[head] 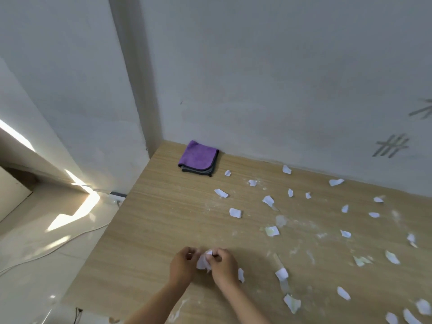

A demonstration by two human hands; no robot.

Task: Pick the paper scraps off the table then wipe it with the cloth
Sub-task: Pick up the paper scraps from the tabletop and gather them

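Observation:
Both hands meet over the near part of the wooden table (152, 230). My left hand (183, 265) and my right hand (223, 266) hold a small bunch of white paper scraps (203, 259) between their curled fingers. Several more white paper scraps lie scattered over the middle and right of the table, such as a scrap (235, 212) ahead and a scrap (281, 274) to the right. A folded purple cloth (198, 157) with a grey underside lies at the far left corner by the wall.
White walls close the table's far side, and a pillar stands at its far left corner. Whitish powdery smears mark the table's middle and right. Left of the table is a tiled floor with a white cable (70, 237) and a power strip (118, 196).

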